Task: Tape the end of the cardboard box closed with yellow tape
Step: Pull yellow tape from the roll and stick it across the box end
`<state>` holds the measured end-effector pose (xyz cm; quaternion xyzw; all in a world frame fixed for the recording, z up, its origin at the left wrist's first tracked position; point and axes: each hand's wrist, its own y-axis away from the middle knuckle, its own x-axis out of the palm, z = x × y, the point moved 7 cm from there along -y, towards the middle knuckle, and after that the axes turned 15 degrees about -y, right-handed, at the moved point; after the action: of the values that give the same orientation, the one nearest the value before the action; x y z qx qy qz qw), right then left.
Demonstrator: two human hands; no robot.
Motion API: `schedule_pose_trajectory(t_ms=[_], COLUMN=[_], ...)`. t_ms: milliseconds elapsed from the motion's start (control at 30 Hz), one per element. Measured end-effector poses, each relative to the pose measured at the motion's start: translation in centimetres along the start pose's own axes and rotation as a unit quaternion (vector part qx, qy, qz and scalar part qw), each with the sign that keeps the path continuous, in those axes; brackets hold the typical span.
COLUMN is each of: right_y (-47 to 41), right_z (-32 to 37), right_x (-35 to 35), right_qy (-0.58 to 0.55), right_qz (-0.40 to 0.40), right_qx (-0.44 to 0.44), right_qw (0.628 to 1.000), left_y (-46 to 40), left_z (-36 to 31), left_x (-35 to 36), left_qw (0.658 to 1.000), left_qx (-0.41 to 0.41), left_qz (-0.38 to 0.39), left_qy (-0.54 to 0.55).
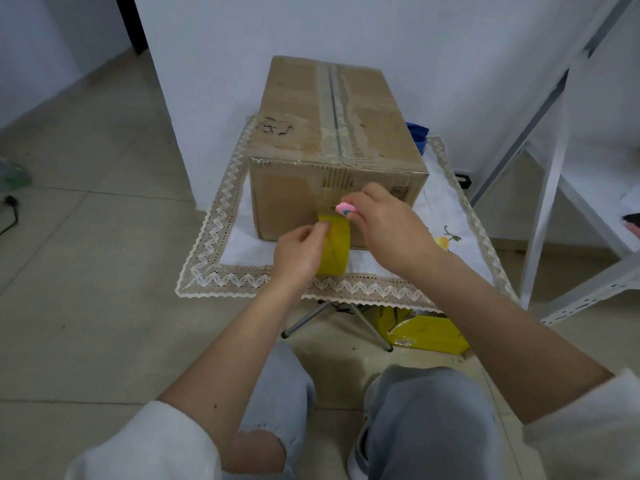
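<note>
Both forearms extended forward, sleeves pushed up; left hand (300, 252) pinching closed, right hand (388, 227) curled shut, knuckles up.

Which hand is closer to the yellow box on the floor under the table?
Right. The right hand is above the yellow box; the left hand, on the yellow tape, is farther left.
</note>
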<state>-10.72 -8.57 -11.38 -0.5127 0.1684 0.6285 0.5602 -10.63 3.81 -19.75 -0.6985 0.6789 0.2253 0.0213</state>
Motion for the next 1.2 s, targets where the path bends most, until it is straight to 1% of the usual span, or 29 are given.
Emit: schedule_pose_trajectory(t_ms=[133, 233, 533, 667, 767, 900, 1000, 1100, 1200], right_y=[-1.0, -1.5, -1.9, -2.0, -2.0, -2.0, -2.1, -2.2, -2.2], right_z=[0.7, 1.1, 2.4, 2.8, 2.5, 3.0, 2.7, 2.9, 2.8], right_x=[0.5, 0.5, 1.1, 1.1, 1.4, 1.4, 1.6, 1.5, 2.0], right_qy=[0.065, 0.087, 0.106, 0.116, 0.128, 0.137, 0.154, 0.166, 0.177], right_qz=[0.035, 0.044, 0.062, 0.049, 0.061, 0.047, 0.070, 0.059, 0.078], right_qx=[-0.028, -0.039, -0.094, -0.121, -0.108, -0.133, -0.109, -0.124, -0.121], right_qw=[0.997, 0.994, 0.988, 0.985, 0.984, 0.980, 0.979, 0.977, 0.974], left_y=[0.0, -0.2, -0.4, -0.4, -0.3, -0.3, -0.3, -0.2, -0.1], left_z=[0.0, 0.1, 0.3, 0.2, 0.0, 0.0, 0.0, 0.0, -0.1], left_x=[0.1, 0.1, 0.4, 0.4, 0.3, 0.3, 0.2, 0.2, 0.2], left_qw=[0.999, 0.999, 0.999, 0.999, 0.999, 0.999, 0.999, 0.999, 0.998], left_qx=[0.006, 0.006, 0.023, 0.028, 0.030, 0.031, 0.031, 0.030, 0.032], left_qz=[-0.017, -0.026, -0.021, -0.026, -0.031, -0.035, -0.039, -0.043, -0.048], left_qy=[0.026, 0.023, 0.015, 0.007, 0.002, 0.002, 0.000, -0.001, -0.007])
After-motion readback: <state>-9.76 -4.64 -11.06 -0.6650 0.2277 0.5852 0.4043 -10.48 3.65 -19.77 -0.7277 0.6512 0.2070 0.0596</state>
